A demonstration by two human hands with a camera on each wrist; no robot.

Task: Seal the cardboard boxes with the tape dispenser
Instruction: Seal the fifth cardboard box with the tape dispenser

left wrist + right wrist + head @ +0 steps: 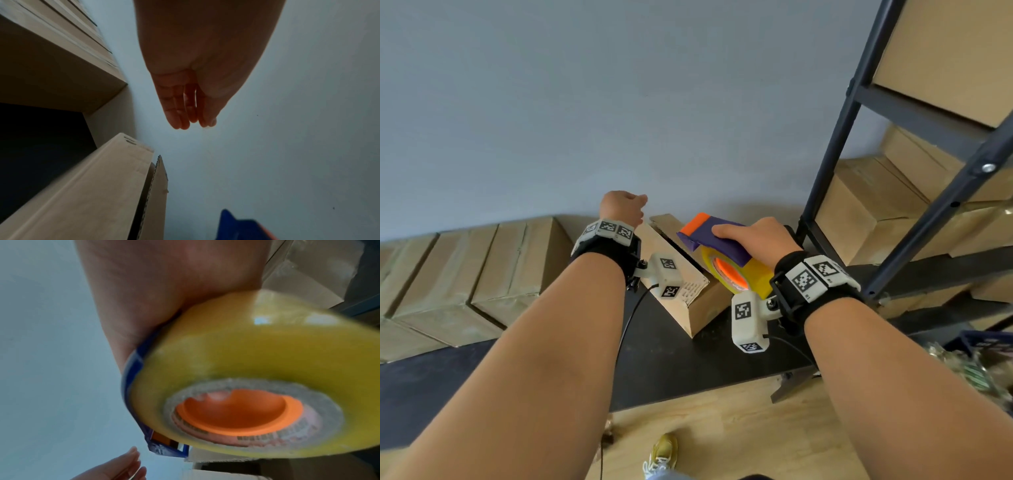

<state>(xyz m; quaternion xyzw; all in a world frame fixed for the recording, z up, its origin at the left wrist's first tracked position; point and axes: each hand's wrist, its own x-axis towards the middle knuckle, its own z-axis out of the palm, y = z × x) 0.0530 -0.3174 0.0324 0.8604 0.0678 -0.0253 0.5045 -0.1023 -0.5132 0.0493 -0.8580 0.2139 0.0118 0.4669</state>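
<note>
Right hand (756, 238) is wrapped over the top of the tape dispenser (717, 240), fingers curled around its purple body, and what a bright piece of kit it is: purple shell, orange nose at the far end, a fat yellow roll of tape (257, 363) slung underneath with an orange hub (238, 410) at its centre. From the right wrist view the roll fills the frame, glossy and a bit blurred, with a grey cardboard core ringing that hub. The dispenser runs lengthwise away from the person, orange tip pointing up and out toward the grey wall (619, 102), roll end nearest the wrist. It sits over the one cardboard box (688, 274) lying on the dark shelf surface (671, 359); whether it touches the box top I can't tell. That box lies at an angle, its long side running away toward the wall, a dark seam open along its top between the flaps. Left hand (623, 207) is up beyond the box's far end, near the wall, holding nothing; in the left wrist view its fingers (179, 105) hang together, loosely extended, thumb alongside. One dispenser, one roll, one box under work. To the left, a row of at least three brown cartons (482, 267) along the wall; to the right, more cartons stacked in a black metal rack (835, 144), too overlapped to count.
</note>
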